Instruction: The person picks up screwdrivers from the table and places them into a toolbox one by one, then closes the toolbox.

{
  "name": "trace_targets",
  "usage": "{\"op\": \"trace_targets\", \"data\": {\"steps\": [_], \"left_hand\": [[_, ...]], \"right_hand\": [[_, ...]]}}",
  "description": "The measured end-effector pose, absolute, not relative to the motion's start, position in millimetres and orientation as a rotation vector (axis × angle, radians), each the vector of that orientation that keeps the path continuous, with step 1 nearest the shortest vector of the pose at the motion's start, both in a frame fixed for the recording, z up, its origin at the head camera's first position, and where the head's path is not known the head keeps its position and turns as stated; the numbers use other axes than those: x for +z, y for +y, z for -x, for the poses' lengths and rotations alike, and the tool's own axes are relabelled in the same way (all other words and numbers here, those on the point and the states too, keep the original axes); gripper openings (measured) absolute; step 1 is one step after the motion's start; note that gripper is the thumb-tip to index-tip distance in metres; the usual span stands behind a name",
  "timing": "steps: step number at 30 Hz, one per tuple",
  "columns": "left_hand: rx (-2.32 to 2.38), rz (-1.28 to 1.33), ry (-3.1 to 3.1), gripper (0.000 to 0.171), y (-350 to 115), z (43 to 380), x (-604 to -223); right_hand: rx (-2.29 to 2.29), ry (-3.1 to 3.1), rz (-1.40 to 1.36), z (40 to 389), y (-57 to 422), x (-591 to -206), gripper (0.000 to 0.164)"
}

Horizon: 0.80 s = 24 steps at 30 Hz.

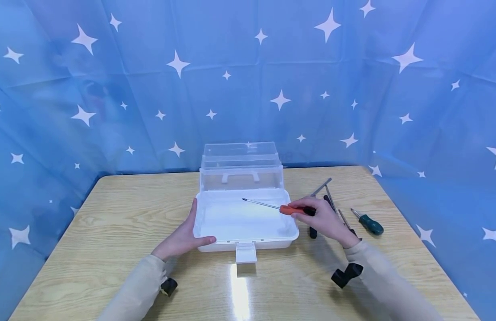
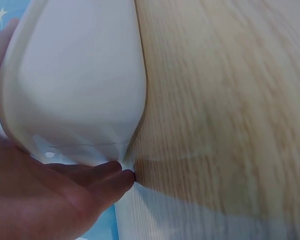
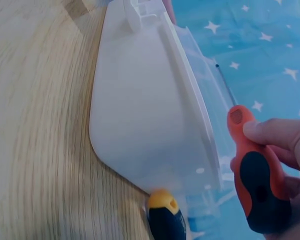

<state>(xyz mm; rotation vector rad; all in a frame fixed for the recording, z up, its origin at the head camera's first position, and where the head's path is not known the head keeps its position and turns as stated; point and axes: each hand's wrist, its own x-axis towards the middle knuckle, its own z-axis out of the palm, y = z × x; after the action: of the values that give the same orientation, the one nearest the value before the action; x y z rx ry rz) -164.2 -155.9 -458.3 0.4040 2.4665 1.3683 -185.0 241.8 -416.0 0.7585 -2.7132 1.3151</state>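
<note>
A white toolbox (image 1: 248, 244) with its clear lid (image 1: 241, 178) raised stands on the table. My left hand (image 1: 182, 236) holds its front left corner, the thumb over the front rim and the other fingers along the left wall. In the left wrist view, fingertips (image 2: 121, 176) reach down by the table. My right hand (image 1: 321, 218) grips a screwdriver (image 3: 262, 172) by its orange and black handle, above the box's right side. Its long shaft (image 1: 261, 203) points left over the tray, where nothing lies. The front latch (image 1: 245, 253) hangs down.
Right of the box lie several tools, partly hidden by my right hand, and a green-handled screwdriver (image 1: 371, 224). A yellow and black handle (image 3: 166, 215) lies close by the box's right end. A blue star-patterned curtain (image 1: 248, 89) hangs behind the wooden table (image 1: 131, 209).
</note>
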Motion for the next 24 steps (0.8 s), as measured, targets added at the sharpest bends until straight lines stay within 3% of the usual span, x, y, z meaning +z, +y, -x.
{"op": "trace_targets", "data": {"steps": [10,24], "left_hand": [[1.377,-0.385,2.456,0.124,-156.7,163.6,-458.5],[1.367,-0.358,2.45,0.123,-155.8,162.4,-457.6]], "right_hand": [[1.311,-2.688,-0.788,174.6,217.5,-397.8,0.024],[1.417,-2.708,-0.832,183.9,208.9,-416.0,0.028]]}}
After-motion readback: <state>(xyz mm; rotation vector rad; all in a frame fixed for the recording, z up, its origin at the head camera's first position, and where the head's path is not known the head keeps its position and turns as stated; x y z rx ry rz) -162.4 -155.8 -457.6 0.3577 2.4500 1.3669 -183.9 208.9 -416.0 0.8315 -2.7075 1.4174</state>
